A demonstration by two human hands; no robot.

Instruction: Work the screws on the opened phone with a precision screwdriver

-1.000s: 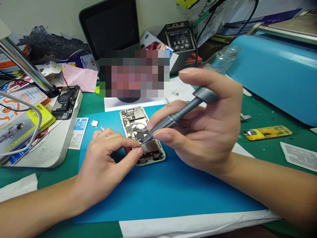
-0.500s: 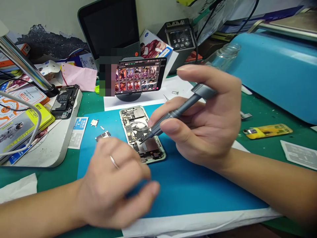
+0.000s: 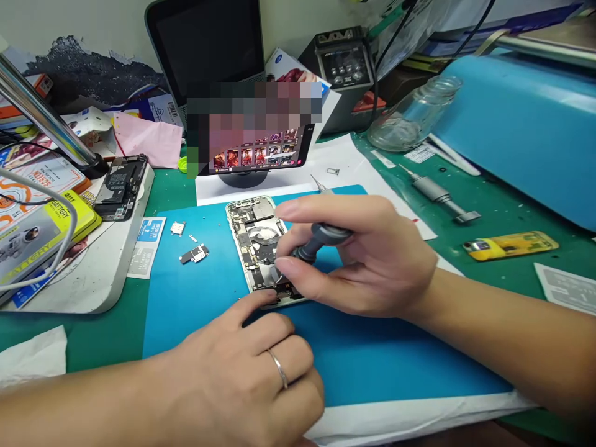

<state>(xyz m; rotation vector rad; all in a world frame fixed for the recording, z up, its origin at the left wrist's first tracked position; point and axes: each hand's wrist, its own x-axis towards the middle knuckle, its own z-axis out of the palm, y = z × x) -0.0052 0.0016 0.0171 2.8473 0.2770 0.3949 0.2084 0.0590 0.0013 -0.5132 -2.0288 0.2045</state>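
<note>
An opened smartphone with bare inner parts lies on the blue mat. My right hand grips a dark grey screwdriver over the phone's lower half, its tip hard to make out against the parts. My left hand, wearing a ring, has its index finger stretched onto the phone's lower end. Its other fingers bend loosely below, with nothing seen in them. Left of the phone lie a small dark bracket part and a little metal piece.
Behind the mat, a lit phone leans on a stand. To the right are another screwdriver, a glass jar and a yellow strip-shaped tool. A second opened phone rests on a white base at left.
My left hand has moved forward and its index finger now reaches the phone. My right hand has lowered with the screwdriver, uncovering the other screwdriver and the jar.
</note>
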